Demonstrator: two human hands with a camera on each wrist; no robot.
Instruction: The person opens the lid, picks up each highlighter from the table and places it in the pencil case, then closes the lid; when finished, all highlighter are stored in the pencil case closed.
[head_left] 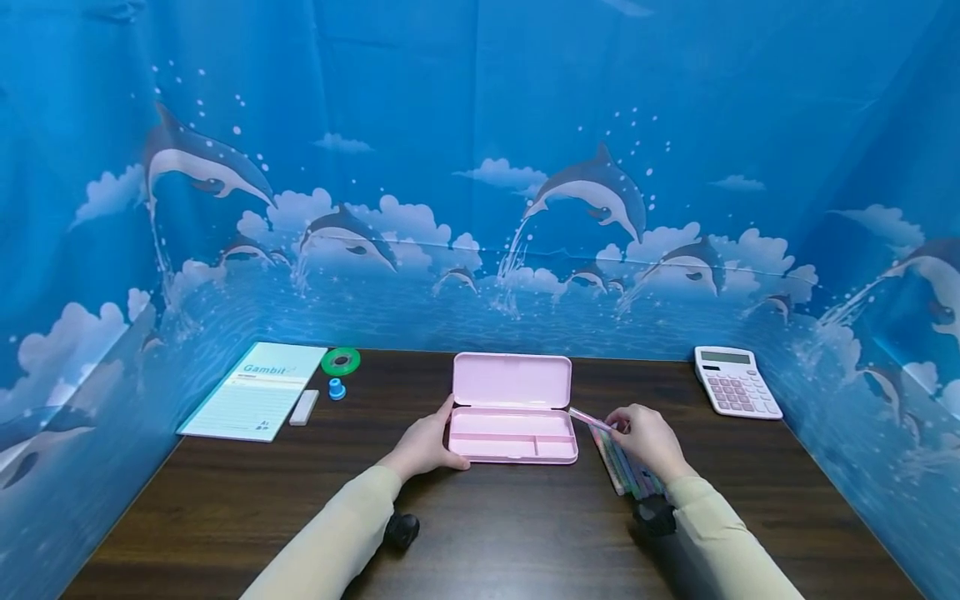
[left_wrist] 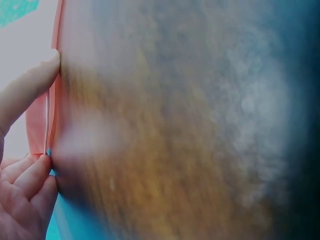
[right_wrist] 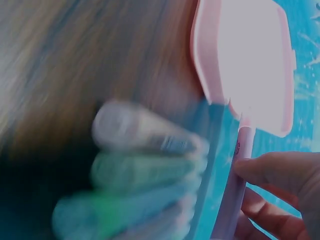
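Note:
A pink pencil case (head_left: pixel 513 423) lies on the table with its lid raised, its tray divided into compartments. My left hand (head_left: pixel 423 446) holds the case at its left side, thumb at the front edge and fingers toward the back; the left wrist view shows the thumb and fingertips on the pink rim (left_wrist: pixel 55 110). Between thumb and fingers my right hand (head_left: pixel 647 435) pinches a pink-purple pen (right_wrist: pixel 234 185), its tip near the case's right edge. Below that hand lie several colored pens (head_left: pixel 618 467) side by side, blurred in the right wrist view and partly hidden by the hand.
At the back left are a notepad (head_left: pixel 258 392), a white eraser (head_left: pixel 303 407), a green ring-shaped tape roll (head_left: pixel 341 361) and a small blue object (head_left: pixel 337 388). A white calculator (head_left: pixel 737 383) sits at the back right. A dolphin-print curtain (head_left: pixel 480 208) surrounds the table's far sides.

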